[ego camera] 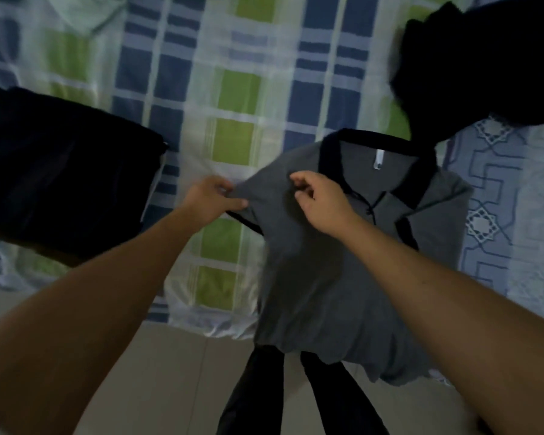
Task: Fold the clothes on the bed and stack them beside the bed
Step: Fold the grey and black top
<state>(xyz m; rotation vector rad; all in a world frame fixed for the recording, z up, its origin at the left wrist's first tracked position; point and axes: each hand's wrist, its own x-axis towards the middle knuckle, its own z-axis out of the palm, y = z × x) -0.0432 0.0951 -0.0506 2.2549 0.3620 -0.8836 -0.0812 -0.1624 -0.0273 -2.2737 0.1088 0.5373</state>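
Note:
A grey polo shirt (314,271) with a black collar and black sleeve trim lies on the bed's near edge, its hem hanging over the side. My left hand (212,199) pinches the shirt's left sleeve near the black cuff. My right hand (319,200) rests on the shirt just left of the collar, fingers curled and pinching the fabric. A folded dark garment (63,171) lies on the bed at the left. A crumpled black garment (481,64) sits at the top right.
The bed carries a checked sheet (233,98) in blue, green and white, with a patterned blue cloth (490,196) on the right. A pale green cloth (85,14) lies at the top left. Beige floor (157,372) and my dark trouser legs (264,394) show below.

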